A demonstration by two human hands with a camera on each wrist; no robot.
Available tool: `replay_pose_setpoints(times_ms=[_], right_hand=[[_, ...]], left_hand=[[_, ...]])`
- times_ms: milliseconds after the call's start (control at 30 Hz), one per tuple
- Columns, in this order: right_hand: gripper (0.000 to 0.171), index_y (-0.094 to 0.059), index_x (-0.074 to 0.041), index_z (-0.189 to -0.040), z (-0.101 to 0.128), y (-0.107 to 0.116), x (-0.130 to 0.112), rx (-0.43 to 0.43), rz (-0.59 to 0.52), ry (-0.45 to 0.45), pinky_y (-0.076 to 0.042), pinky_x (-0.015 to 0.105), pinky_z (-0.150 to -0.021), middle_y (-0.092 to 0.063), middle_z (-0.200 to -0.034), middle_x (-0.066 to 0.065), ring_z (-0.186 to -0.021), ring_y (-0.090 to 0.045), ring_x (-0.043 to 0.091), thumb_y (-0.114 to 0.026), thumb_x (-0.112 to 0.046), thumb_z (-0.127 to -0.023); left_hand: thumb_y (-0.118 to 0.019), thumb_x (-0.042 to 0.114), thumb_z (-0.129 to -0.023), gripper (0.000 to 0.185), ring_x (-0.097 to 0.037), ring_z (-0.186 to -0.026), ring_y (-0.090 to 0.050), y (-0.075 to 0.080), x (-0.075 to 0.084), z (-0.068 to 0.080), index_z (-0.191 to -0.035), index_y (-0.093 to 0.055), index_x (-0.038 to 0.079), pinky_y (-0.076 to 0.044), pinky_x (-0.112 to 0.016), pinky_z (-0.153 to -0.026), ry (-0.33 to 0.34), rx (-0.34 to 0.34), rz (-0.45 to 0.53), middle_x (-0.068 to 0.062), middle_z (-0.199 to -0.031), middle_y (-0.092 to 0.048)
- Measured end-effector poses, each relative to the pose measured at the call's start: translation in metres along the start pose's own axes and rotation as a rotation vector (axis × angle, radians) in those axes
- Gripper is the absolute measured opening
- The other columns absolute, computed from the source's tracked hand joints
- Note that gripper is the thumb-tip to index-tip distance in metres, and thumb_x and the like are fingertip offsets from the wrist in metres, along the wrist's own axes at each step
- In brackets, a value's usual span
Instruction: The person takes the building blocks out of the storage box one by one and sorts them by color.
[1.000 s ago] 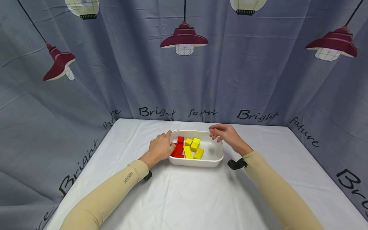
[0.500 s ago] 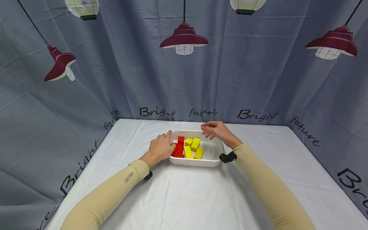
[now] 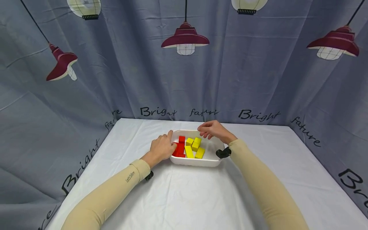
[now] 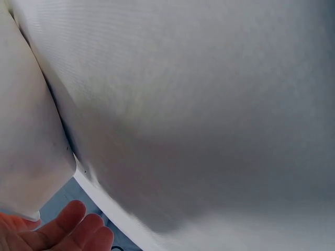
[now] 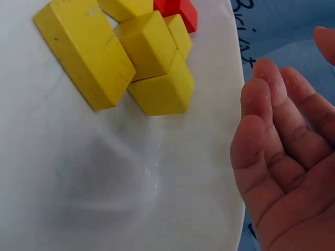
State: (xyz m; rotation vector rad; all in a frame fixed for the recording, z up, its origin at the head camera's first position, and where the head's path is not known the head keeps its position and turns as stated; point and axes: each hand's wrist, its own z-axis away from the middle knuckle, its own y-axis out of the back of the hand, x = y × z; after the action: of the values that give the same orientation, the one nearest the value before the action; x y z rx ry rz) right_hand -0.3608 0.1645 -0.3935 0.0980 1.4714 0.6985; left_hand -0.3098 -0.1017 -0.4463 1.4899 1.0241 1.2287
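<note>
Left hand (image 3: 161, 147) grips left end of tray (image 3: 195, 162), thumb over rim. Right hand (image 3: 214, 129) above far rim, fingers loosely bent, side by side. Red blocks (image 3: 181, 147), yellow blocks (image 3: 195, 146) inside.

The person wears a beige long-sleeved top. The left sleeve (image 3: 106, 195) enters the head view from about 7 o'clock, the right sleeve (image 3: 264, 182) from about 5 o'clock. The left one ends in a broad cuff (image 3: 141, 166); at 8 o'clock from it sits small dark lettering (image 3: 130, 177), seemingly "Let'sSlim". A black wrist fitting (image 3: 149, 175) shows at the cuff's 4 o'clock, and a black angular fitting (image 3: 223, 152) at 8 o'clock from the right sleeve's end. Soft creases mark both sleeves.
</note>
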Motion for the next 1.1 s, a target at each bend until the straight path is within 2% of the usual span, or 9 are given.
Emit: replay_pose_setpoints(times_ms=[100,300,467,633,867,1100], right_hand=[[0.045,-0.069,-0.003,-0.122,-0.004,-0.004,0.004,-0.001,0.030,-0.025,-0.055,0.039,-0.079,-0.073,-0.102,0.015,-0.093,-0.066,0.034,-0.068,-0.038,-0.093],[0.037,-0.073,-0.007,-0.117,-0.011,-0.010,0.012,-0.024,0.090,-0.071,-0.056,0.038,-0.078,-0.073,-0.101,0.011,-0.084,-0.065,0.024,-0.068,-0.036,-0.093],[0.036,-0.073,-0.008,-0.116,-0.012,-0.015,0.014,-0.041,0.105,-0.092,-0.056,0.038,-0.076,-0.073,-0.096,0.010,-0.082,-0.064,0.027,-0.069,-0.034,-0.092],[0.033,-0.074,-0.008,-0.115,-0.014,-0.019,0.014,-0.058,0.120,-0.086,-0.052,0.032,-0.067,-0.073,-0.094,0.012,-0.082,-0.064,0.034,-0.070,-0.032,-0.092],[0.031,-0.074,-0.008,-0.113,-0.016,-0.019,0.018,-0.058,0.169,-0.084,-0.048,0.028,-0.061,-0.072,-0.088,0.010,-0.069,-0.059,0.023,-0.069,-0.031,-0.092],[0.032,-0.074,-0.007,-0.113,-0.018,-0.018,0.022,-0.053,0.182,-0.057,-0.050,0.029,-0.063,-0.072,-0.086,0.011,-0.067,-0.058,0.020,-0.070,-0.030,-0.090]], left_hand=[[-0.049,0.039,-0.096,0.061,-0.027,-0.107,-0.064,0.000,0.000,0.001,-0.151,-0.038,0.014,-0.055,-0.050,-0.088,-0.002,-0.005,0.002,-0.013,-0.125,-0.064],[-0.049,0.039,-0.096,0.062,-0.027,-0.107,-0.064,0.002,0.001,0.001,-0.151,-0.037,0.014,-0.055,-0.049,-0.088,-0.005,-0.012,-0.009,-0.013,-0.124,-0.065],[-0.049,0.039,-0.096,0.061,-0.027,-0.107,-0.064,0.001,0.001,0.001,-0.151,-0.037,0.014,-0.055,-0.050,-0.088,-0.003,-0.011,-0.005,-0.012,-0.124,-0.065],[-0.049,0.039,-0.096,0.062,-0.027,-0.107,-0.064,0.000,0.000,0.000,-0.151,-0.036,0.014,-0.055,-0.050,-0.088,0.006,-0.013,-0.009,-0.012,-0.124,-0.065],[-0.049,0.040,-0.097,0.062,-0.028,-0.108,-0.064,0.001,0.001,0.000,-0.152,-0.036,0.015,-0.054,-0.050,-0.090,0.016,-0.026,0.000,-0.013,-0.125,-0.065],[-0.050,0.040,-0.097,0.062,-0.027,-0.107,-0.064,0.003,0.002,0.002,-0.152,-0.036,0.015,-0.054,-0.050,-0.090,0.022,-0.034,0.002,-0.012,-0.125,-0.065]])
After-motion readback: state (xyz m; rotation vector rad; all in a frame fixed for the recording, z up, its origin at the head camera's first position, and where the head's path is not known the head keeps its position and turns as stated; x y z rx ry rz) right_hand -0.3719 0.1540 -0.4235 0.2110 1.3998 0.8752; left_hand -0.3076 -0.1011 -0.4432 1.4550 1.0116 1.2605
